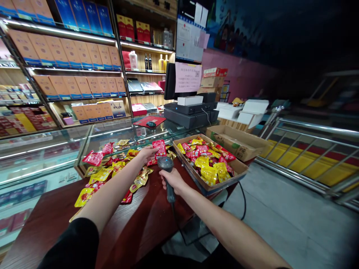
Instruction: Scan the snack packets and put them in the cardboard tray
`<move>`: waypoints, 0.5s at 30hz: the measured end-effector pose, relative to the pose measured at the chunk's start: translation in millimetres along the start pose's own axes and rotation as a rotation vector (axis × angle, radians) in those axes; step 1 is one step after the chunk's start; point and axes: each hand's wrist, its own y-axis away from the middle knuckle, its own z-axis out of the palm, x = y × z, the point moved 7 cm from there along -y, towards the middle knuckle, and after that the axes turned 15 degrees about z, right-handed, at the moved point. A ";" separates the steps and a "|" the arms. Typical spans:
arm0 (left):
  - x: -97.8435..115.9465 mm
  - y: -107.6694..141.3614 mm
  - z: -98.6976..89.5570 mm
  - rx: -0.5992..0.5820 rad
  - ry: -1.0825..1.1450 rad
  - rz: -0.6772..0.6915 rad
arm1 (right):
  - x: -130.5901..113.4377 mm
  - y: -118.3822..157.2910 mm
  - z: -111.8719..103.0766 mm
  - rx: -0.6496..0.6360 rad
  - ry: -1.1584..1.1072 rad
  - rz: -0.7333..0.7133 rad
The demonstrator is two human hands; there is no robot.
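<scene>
Left hand (146, 154) open, fingers flat on red packet (160, 148). Right hand (172, 180) shut tight round black scanner (165, 163) (cord hangs down from it). Tray (179, 154), brown card, full of shiny snack packets (209, 160), just right of both hands. Loose packets (103, 175) in messy heap left of tray, on wood counter (157, 213). Flat box (238, 142) behind tray. Glass case (42, 160) left of tray. Steel rail (305, 149) right of tray.

The barcode scanner (167, 175) is matt plastic, the snack packets (209, 175) glossy foil (crinkly), the counter (50, 213) polished wood.
</scene>
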 end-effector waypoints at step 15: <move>2.5 5.2 6.5 0.003 0.022 -0.002 | -2.1 -2.6 -5.6 0.009 -0.031 -0.039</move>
